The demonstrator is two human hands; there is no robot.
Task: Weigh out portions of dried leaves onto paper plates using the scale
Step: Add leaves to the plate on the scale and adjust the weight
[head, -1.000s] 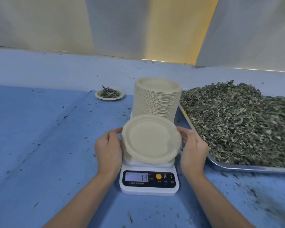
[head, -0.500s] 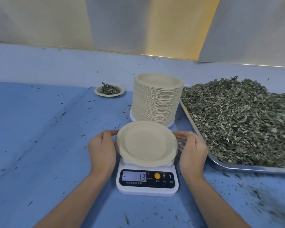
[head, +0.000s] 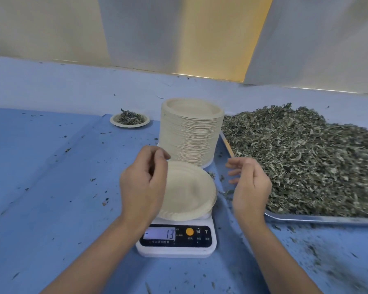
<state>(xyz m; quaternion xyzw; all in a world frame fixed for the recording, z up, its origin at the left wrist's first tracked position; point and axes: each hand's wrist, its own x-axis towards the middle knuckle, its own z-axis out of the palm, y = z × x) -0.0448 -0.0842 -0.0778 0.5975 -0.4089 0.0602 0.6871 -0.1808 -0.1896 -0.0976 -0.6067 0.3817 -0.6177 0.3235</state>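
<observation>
Noted empty paper plate (head: 189,192) seated on white scale (head: 174,250), display (head: 159,233) reading 13 after a minus dash, nearer than all fingers. Logged left hand (head: 143,185) raised over the plate's left rim, fingers (head: 162,154) loosely curled, thumb near forefinger, nothing seen between them; right hand (head: 250,187) just right of the plate, its fingers loosely spread and clear of the rim. Recorded tall stack of plates (head: 189,136) just beyond both sets of fingers, metal tray (head: 319,218) heaped with dried leaves (head: 295,155) right of the right fingers, small plate (head: 115,122) of leaves well beyond the left fingers, blue cloth (head: 40,177) strewn with crumbs underneath.
</observation>
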